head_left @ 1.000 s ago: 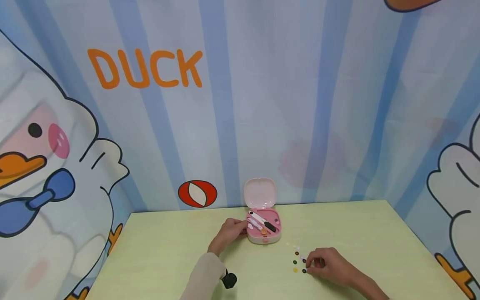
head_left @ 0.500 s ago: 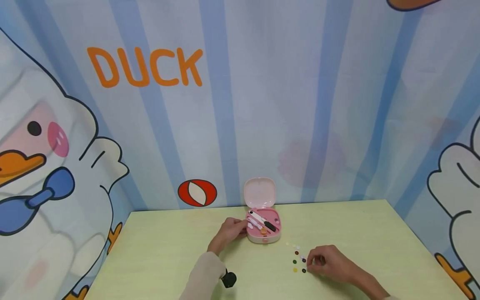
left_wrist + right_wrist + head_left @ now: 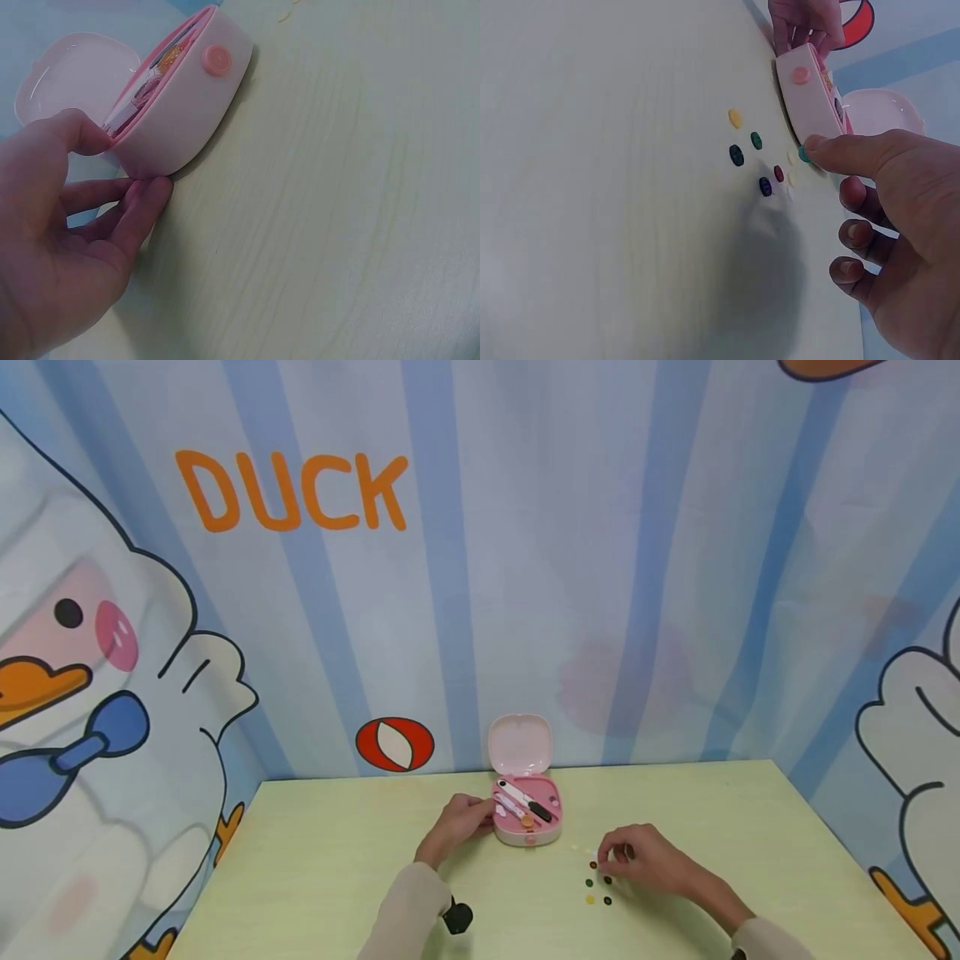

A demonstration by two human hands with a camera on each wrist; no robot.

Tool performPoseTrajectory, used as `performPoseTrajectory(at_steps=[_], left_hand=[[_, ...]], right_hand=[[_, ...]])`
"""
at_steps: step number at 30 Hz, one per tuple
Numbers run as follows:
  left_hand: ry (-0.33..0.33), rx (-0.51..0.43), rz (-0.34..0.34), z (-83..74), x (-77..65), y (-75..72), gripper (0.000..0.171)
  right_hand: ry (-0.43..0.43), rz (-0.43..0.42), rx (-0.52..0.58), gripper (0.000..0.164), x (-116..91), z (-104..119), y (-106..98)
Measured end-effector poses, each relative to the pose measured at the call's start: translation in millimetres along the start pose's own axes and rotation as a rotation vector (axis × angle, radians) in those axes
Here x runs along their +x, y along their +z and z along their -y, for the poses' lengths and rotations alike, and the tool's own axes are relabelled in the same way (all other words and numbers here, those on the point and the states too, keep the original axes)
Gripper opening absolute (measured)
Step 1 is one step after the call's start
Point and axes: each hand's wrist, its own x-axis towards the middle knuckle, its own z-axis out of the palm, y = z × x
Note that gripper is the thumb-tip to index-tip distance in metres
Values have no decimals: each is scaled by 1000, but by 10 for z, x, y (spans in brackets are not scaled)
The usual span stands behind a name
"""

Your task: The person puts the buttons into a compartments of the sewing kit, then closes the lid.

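My left hand point(image 3: 461, 820) grips the left side of a small pink sewing box point(image 3: 527, 837), its lid standing open. In the left wrist view the thumb lies on the box's rim and the fingertips are at its lower edge. Inside are a white-and-black tool point(image 3: 536, 810) and other small sewing items. My right hand point(image 3: 645, 858) is above the table, right of the box, pinching a teal button point(image 3: 805, 154) at the thumb tip; the index finger is mostly hidden. Below it lie a yellow button point(image 3: 736, 118), a red button point(image 3: 778, 173) and several green, dark and pale ones.
The pale wooden table point(image 3: 337, 860) meets a duck-printed curtain point(image 3: 585, 568) at its back edge, right behind the raised lid point(image 3: 520, 743). A black device point(image 3: 457, 918) hangs at the left wrist.
My right hand has lifted from beside the dark buttons and moved up and left, toward the box. The left hand keeps its place on the box.
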Motion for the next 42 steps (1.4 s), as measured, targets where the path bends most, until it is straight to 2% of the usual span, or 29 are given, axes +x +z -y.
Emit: performPoseTrajectory(at_steps=[7, 15, 25, 33, 42], left_hand=[[13, -36, 1, 0, 26, -6, 38], [10, -6, 3, -30, -26, -20, 42], [7, 0, 1, -7, -21, -33, 41], [1, 4, 0, 9, -8, -26, 40], [-4, -12, -5, -11, -27, -17, 40]], right_hand=[[10, -16, -22, 5, 287, 88, -68], [22, -62, -53, 4, 573, 165, -116], [49, -75, -66, 5, 944, 166, -131], [67, -37, -75, 5, 1106, 160, -149], [133, -20, -77, 7, 1222, 119, -149]])
